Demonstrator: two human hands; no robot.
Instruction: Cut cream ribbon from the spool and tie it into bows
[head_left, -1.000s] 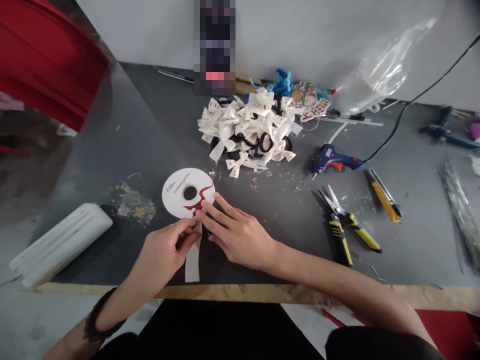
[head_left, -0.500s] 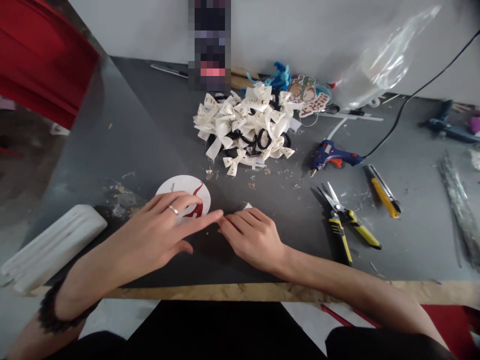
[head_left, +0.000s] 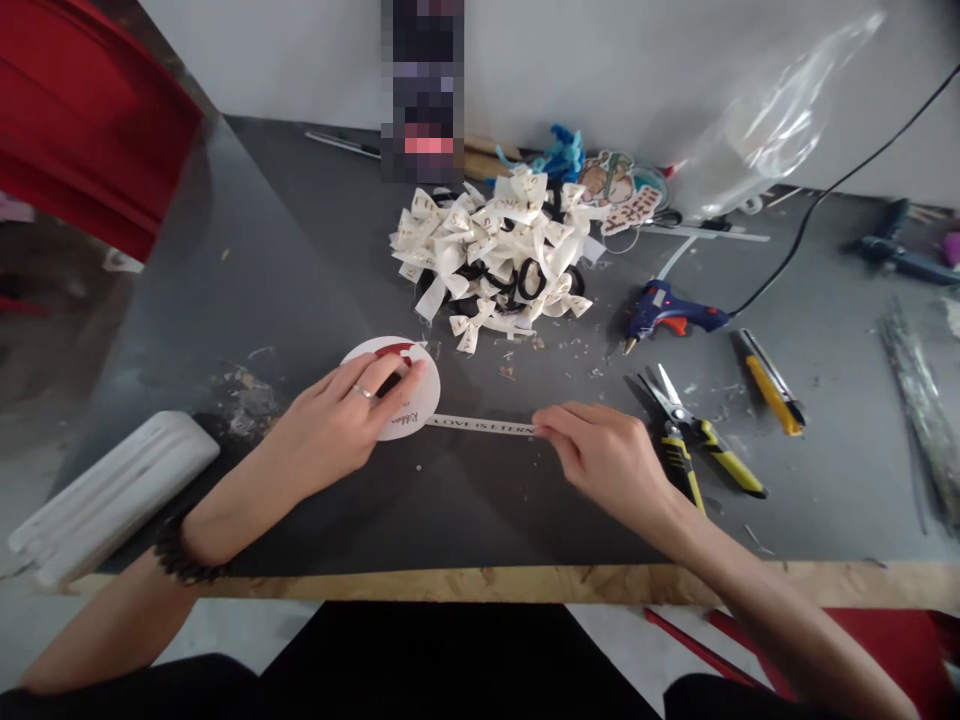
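Observation:
A round white ribbon spool (head_left: 421,395) with a red print lies on the table under my left hand (head_left: 349,410). The fingers of that hand are bent over the spool's middle and hold it. From the spool's right side runs a white ribbon (head_left: 480,426) with black capital letters, stretched nearly straight. Its far end is pinched between the thumb and fingers of my right hand (head_left: 600,440). Beyond the hands rises a heap of white ribbon bows (head_left: 487,240) on black hair ties.
On the right lie a blue glue gun (head_left: 671,312) with a cable, yellow-handled scissors (head_left: 686,430) standing part open, and a yellow utility knife (head_left: 772,385). A long white case (head_left: 112,495) is at the left edge. Scraps (head_left: 251,395) lie left of the spool.
My right hand has moved to the right, drawing out a length of ribbon. My left hand has come down onto the spool, which has turned and shifted slightly right.

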